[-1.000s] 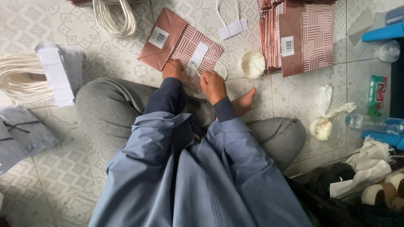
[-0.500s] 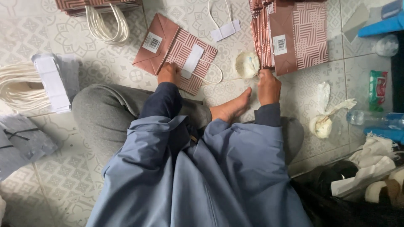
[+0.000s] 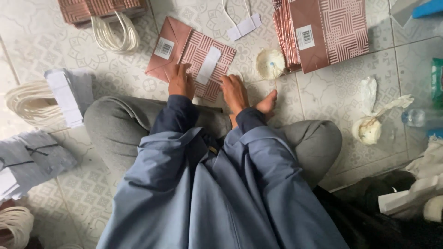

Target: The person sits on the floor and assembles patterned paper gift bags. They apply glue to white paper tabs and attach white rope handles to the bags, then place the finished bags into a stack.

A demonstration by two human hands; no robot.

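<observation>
Flat pink patterned paper bag [image 3: 191,57], upper centre of frame, is pinned to the tiled floor [image 3: 332,92]: left hand [image 3: 181,82] pressed flat, fingers together, on its lower edge; right hand [image 3: 234,91] pressed flat at the lower right corner, steadying the white handle strip [image 3: 208,65]. Stacked bags [image 3: 330,32] kept upper right.

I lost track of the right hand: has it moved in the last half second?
Yes. The right hand came back left from beside the round white pad to the flat patterned bag.
</observation>
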